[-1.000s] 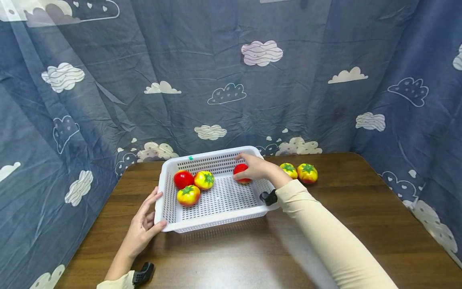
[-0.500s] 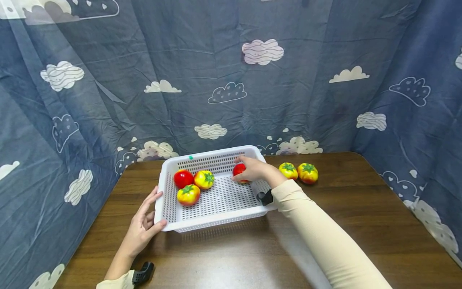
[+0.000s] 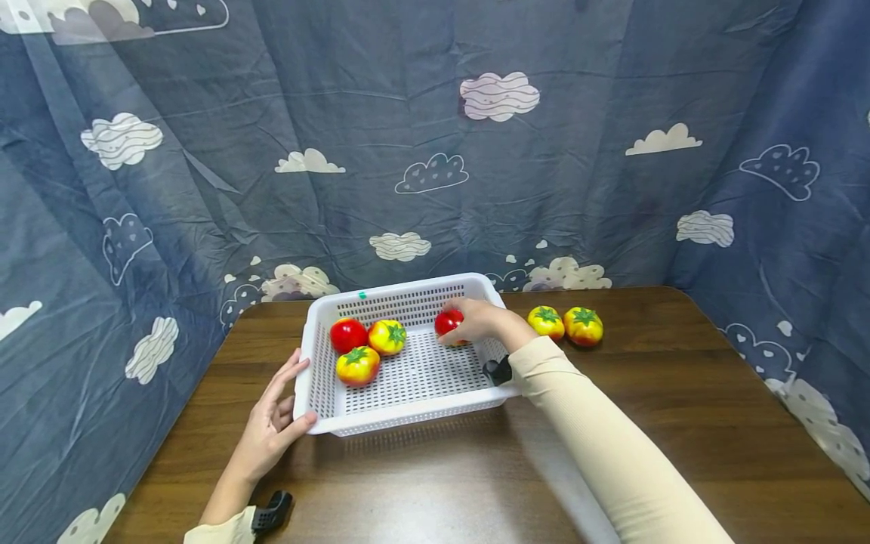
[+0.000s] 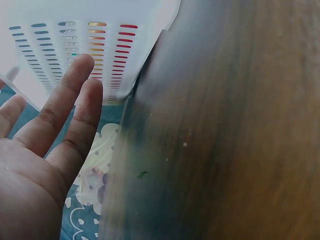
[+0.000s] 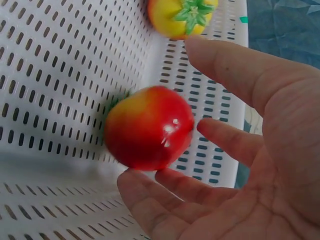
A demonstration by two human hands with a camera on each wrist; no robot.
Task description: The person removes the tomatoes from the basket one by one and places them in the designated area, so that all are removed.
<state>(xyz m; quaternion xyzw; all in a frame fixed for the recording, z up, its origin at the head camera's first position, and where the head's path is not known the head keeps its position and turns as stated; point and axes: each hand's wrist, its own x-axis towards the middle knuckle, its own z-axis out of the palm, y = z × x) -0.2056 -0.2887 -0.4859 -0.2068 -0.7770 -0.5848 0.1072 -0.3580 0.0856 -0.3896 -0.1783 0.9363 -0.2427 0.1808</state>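
Note:
A white perforated plastic basket (image 3: 408,412) stands on the wooden table. My left hand (image 3: 267,425) touches its left end, thumb on the near corner and index finger at the rim. Straight fingers (image 4: 86,115) show beside the basket wall in the left wrist view. My right hand (image 3: 481,319) reaches into the right part, fingers spread around a red tomato (image 5: 150,129) with a yellow patch. Its fingertips are right at the tomato's side, while the thumb stands apart from it. A red tomato (image 3: 348,335) and two yellow-red tomatoes (image 3: 358,366) sit grouped at the basket's left.
Two more yellow-red tomatoes (image 3: 583,326) lie on the table (image 3: 680,408) to the right of the basket, behind the right forearm. A dark blue cloud-print curtain (image 3: 421,219) hangs around the back and sides.
My right hand and the red tomato have shifted slightly left inside the basket. The left hand keeps its place at the basket's end.

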